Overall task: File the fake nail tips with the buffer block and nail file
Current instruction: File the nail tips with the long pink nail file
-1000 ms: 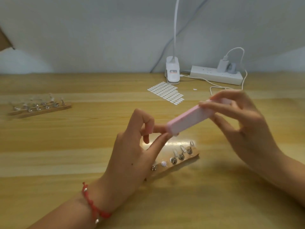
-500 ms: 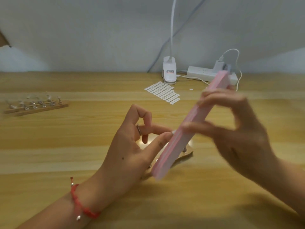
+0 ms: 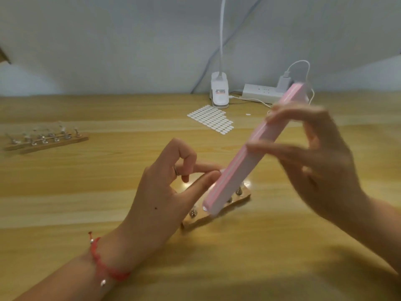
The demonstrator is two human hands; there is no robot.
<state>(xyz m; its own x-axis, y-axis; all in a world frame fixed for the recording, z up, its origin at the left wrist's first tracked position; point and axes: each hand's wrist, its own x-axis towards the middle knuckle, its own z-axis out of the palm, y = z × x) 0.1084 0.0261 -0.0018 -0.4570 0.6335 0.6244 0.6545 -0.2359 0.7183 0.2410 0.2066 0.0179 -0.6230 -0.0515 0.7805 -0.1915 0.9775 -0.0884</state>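
Woodgrain table (image 3: 65,192); right hand (image 3: 321,170) seemingly pinches block (image 3: 245,161).

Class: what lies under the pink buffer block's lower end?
A wooden strip with small metal stands, lying on the table. The buffer block and left hand hide part of it.

the long pink buffer block (image 3: 231,183), a pale stripe running along its narrow edge, is held tilted in the right hand (image 3: 321,166), top end up and away, lower end over a wooden strip (image 3: 201,220) of metal studs. a nail tip (image 3: 222,170), barely visible, is pinched in the left hand (image 3: 160,192) right at the block's side. more clear nail tips (image 3: 61,128) stand on two wooden strips far left.
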